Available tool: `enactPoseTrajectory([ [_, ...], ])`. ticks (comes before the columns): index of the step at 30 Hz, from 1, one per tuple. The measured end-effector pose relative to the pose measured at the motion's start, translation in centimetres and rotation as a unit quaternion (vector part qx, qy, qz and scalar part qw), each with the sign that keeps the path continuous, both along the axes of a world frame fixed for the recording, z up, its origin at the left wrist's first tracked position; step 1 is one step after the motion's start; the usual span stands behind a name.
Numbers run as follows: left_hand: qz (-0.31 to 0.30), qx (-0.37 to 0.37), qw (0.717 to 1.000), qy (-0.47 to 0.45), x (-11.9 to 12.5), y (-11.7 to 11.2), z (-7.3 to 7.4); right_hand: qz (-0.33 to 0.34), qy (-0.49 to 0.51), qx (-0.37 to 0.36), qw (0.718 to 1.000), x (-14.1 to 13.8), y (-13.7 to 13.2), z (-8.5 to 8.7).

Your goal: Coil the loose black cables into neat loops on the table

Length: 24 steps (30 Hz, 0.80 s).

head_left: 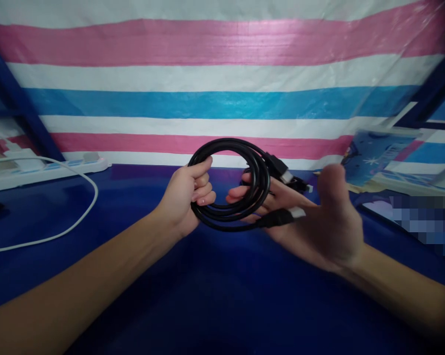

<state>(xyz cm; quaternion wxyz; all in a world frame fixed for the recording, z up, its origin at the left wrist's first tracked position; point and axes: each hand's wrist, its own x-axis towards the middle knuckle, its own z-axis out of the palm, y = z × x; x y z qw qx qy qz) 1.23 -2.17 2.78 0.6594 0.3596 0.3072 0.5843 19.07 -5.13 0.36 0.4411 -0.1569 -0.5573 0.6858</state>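
Observation:
A black cable wound into a coil point(237, 148) is held up over the blue table point(207, 296). My left hand point(187, 197) is closed around the left side of the coil, fingers wrapped over the strands. My right hand point(318, 222) lies palm up with its fingers stretched flat, passing through the loop so the coil's right side rests on them. One plug with a silver tip point(283, 216) lies across my right palm. Another plug point(281, 170) sticks out behind the coil.
A white power strip point(41, 170) with a white cord point(78, 217) lies at the left on the table. Blue printed boxes or books point(378, 158) lie at the right. A pink, white and blue striped sheet point(222, 74) hangs behind.

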Motion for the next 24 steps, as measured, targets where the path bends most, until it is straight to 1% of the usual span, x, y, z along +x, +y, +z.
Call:
enactPoseTrajectory([
  [2, 0.017, -0.002, 1.0, -0.02, 0.0, 0.2, 0.1, -0.005, -0.037, 0.048, 0.998, -0.3, 0.0, -0.5],
  [3, 0.026, -0.006, 0.999, -0.027, 0.0, 0.2, 0.1, -0.005, -0.054, 0.059, 0.997, -0.5, 0.0, -0.7],
  [5, 0.04, -0.017, 0.998, -0.037, 0.2, 0.1, 0.2, -0.002, -0.065, 0.056, 0.996, -0.6, 0.1, -1.1],
  [8, 0.036, -0.012, 0.998, -0.045, 0.5, -0.4, 0.4, -0.003, -0.081, 0.036, 0.996, -0.6, 0.0, -1.3],
  [11, 0.026, 0.014, 0.998, -0.049, 0.8, -0.9, 0.6, -0.017, -0.105, 0.056, 0.993, -0.4, 0.1, -1.3],
  [14, 0.023, 0.034, 0.997, -0.058, 0.4, -0.8, 1.1, -0.005, -0.139, 0.088, 0.986, -0.4, 0.2, -1.4],
  [16, 0.027, 0.045, 0.997, -0.065, -0.1, -0.6, 1.4, 0.0, -0.201, 0.089, 0.976, -0.4, 0.2, -1.5],
  [18, 0.038, 0.057, 0.995, -0.076, -0.4, -0.5, 1.7, 0.001, -0.281, 0.091, 0.955, -0.5, 0.2, -1.6],
  [20, 0.047, 0.067, 0.993, -0.083, -0.2, -0.7, 1.7, -0.001, -0.328, 0.107, 0.939, -0.7, 0.0, -1.6],
  [21, 0.042, 0.067, 0.994, -0.077, 0.1, -0.9, 1.5, 0.001, -0.325, 0.12, 0.938, -0.8, -0.1, -1.6],
  [22, 0.028, 0.063, 0.996, -0.06, 0.5, -1.1, 1.3, -0.001, -0.306, 0.128, 0.944, -0.9, -0.2, -1.7],
  [24, -0.007, 0.057, 0.998, -0.007, 1.4, -1.4, 0.4, -0.019, -0.225, 0.109, 0.968, -1.1, -0.3, -1.6],
])
